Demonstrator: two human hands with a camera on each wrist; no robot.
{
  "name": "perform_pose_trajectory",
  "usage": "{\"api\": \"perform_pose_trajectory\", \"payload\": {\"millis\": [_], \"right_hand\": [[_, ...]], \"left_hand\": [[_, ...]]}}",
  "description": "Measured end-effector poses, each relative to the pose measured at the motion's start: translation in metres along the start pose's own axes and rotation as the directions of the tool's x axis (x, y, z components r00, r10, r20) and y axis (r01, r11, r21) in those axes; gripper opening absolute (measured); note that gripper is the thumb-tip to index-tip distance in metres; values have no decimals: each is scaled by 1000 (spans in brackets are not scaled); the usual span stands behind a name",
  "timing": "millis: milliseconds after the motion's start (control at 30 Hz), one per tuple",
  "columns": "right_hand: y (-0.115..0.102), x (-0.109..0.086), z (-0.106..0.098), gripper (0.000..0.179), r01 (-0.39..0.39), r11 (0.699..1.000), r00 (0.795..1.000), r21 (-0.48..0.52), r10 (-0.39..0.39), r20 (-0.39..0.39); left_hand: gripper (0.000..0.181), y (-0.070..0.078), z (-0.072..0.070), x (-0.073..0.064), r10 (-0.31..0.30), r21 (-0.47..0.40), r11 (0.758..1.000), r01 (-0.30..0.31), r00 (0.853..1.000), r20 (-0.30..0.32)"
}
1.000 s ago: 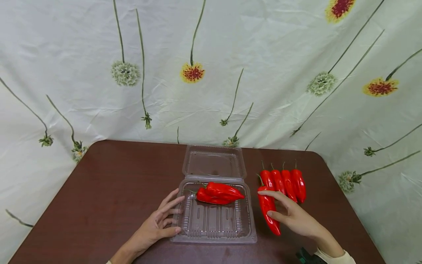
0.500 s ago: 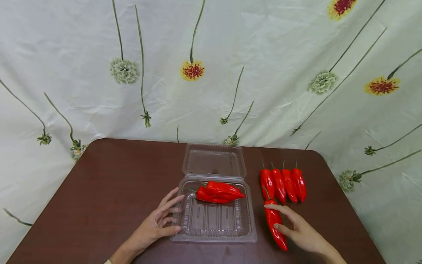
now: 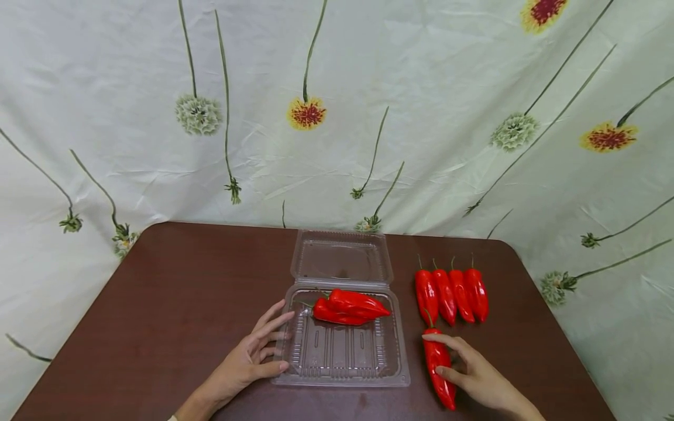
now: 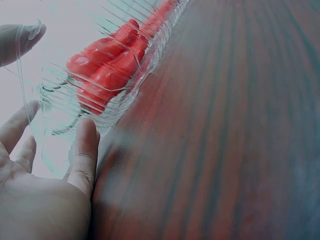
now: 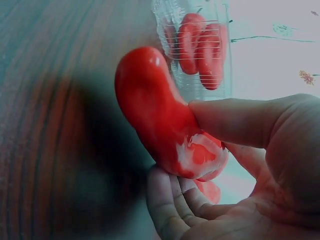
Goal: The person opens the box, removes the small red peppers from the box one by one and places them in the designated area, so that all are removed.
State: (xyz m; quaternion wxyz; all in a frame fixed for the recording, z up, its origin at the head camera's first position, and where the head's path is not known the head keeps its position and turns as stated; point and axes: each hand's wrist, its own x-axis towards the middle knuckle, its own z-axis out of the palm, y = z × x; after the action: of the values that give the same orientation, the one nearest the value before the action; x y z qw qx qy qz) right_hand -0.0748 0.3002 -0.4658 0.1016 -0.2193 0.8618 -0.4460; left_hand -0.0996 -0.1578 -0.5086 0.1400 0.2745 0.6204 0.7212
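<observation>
My right hand (image 3: 476, 374) pinches a glossy red pepper (image 3: 436, 362) between thumb and fingers, just right of the container, its green stem pointing away and its tip towards me. In the right wrist view this pepper (image 5: 150, 95) hangs over the tabletop with the thumb on one side and fingers on the other. Two more red peppers (image 3: 355, 304) lie crosswise at the back of the clear plastic container (image 3: 344, 356). My left hand (image 3: 247, 356) rests at the container's left side, fingers spread and fairly straight along the wall, thumb at the front left corner.
The container's hinged lid (image 3: 342, 257) lies back, away from me. Several red peppers (image 3: 459, 295) lie side by side at the right, stems pointing away. Brown table (image 3: 174, 304) stretches out to the left; a flowered cloth (image 3: 337, 105) hangs behind it.
The right hand has drawn its pepper towards me and slightly right, away from the row of peppers. The left hand and the container have stayed in place.
</observation>
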Motion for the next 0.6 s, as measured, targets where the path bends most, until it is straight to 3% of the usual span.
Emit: {"api": "perform_pose_trajectory", "payload": {"millis": [267,600], "right_hand": [[7,1,0,52,-48,996,999,70,46,20],[7,0,1,50,-95,995,995,-10,94,-36]], "left_hand": [[78,0,1,1,6,-6,1000,-6,1000,1],[77,-1,1,1,11,-4,1000,-11,1000,-1]]}}
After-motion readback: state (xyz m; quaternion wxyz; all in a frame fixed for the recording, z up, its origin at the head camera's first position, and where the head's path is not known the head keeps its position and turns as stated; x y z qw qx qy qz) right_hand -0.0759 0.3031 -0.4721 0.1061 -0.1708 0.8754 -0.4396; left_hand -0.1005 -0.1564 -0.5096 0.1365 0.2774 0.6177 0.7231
